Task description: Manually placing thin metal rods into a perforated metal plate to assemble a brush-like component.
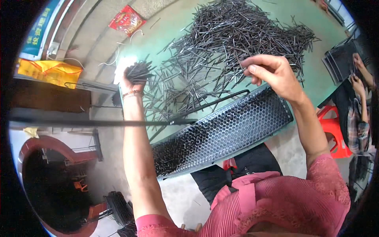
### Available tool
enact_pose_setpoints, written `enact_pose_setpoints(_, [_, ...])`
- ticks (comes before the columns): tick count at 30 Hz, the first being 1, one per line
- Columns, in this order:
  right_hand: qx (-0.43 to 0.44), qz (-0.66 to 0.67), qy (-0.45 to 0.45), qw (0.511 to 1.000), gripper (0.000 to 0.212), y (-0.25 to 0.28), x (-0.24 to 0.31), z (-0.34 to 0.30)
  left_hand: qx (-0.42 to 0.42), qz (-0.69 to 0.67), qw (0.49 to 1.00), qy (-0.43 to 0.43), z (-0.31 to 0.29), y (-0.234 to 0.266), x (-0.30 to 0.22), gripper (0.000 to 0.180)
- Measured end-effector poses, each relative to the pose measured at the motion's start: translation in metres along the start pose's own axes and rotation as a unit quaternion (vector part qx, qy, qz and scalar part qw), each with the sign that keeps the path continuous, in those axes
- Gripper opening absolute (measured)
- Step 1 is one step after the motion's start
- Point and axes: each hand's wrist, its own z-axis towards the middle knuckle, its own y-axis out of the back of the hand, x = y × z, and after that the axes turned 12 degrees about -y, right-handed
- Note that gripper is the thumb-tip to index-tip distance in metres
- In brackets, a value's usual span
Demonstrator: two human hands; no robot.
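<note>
Left hand (133, 83) closed round a bundle of thin dark sticks (140, 72) at the tabletop's (319, 81) left edge. Right hand (272, 73) in front of main stick pile (244, 33), thumb and index bent close together; can't tell if they pinch a stick. Black honeycomb tray (237, 126) along near edge. Pile heaped toward far edge, loose sticks strewn left of it. Red stool (344, 147) off near right corner

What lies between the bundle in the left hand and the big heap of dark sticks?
In the head view, loose dark sticks lie scattered there, with patches of green tabletop showing.
</note>
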Motion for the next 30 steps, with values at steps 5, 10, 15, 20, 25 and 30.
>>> enact_pose_setpoints(5, [0.005,0.054,-0.053,0.997,0.021,-0.020,-0.007,-0.062,0.039,0.078,0.994,-0.059,-0.053,-0.001,-0.066,0.020])
enact_pose_setpoints(10, [0.035,0.143,-0.063,0.987,0.023,-0.073,-0.020,-0.113,0.022,0.075,0.986,-0.145,-0.168,0.003,-0.103,0.012])
enact_pose_setpoints(15, [0.043,0.254,0.060,0.964,0.038,-0.161,-0.013,-0.117,0.016,0.129,0.968,-0.212,-0.311,0.017,-0.035,0.009])
enact_pose_setpoints(20, [0.049,0.233,0.035,0.971,0.032,-0.192,-0.046,-0.137,-0.046,0.069,0.976,-0.203,-0.378,0.014,0.050,0.011])
enact_pose_setpoints(25, [0.048,0.522,-0.137,0.841,0.037,-0.192,-0.068,-0.175,-0.039,0.079,0.971,-0.221,-0.404,0.017,0.092,0.009])
enact_pose_setpoints(30, [-0.012,0.569,-0.208,0.795,0.032,-0.187,-0.093,-0.188,0.045,0.170,0.951,-0.255,-0.419,0.025,0.127,0.015])
